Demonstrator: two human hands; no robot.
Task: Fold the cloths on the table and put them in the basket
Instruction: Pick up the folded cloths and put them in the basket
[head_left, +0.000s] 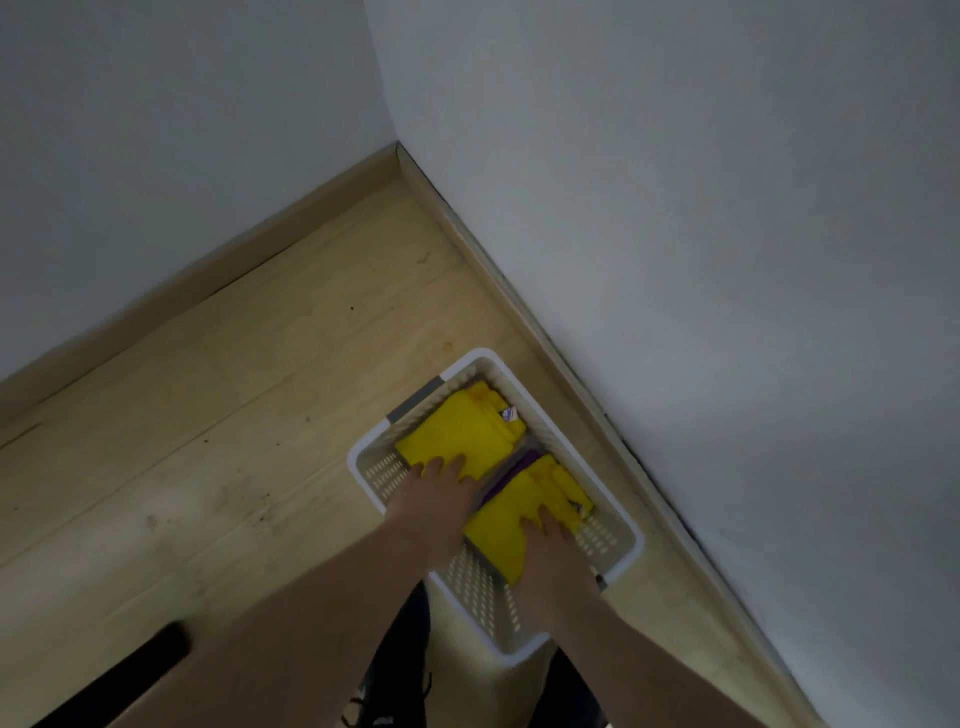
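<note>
A white perforated basket stands on the wooden floor in a wall corner; inside lie two folded yellow cloths, the far cloth and the near cloth, a purple one between them; the left hand presses flat, fingers spread, on the far cloth; the right hand lies flat on the near cloth

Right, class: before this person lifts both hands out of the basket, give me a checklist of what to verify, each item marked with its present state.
1. Far yellow cloth lies folded inside the white basket: ok.
2. Near yellow cloth lies folded inside: ok.
3. Left hand rests flat, fingers straight: ok.
4. Right hand rests flat, gripping nothing: ok.
5. Purple cloth between the stacks is folded: cannot tell.
6. No cloths remain on the table: cannot tell.
</note>
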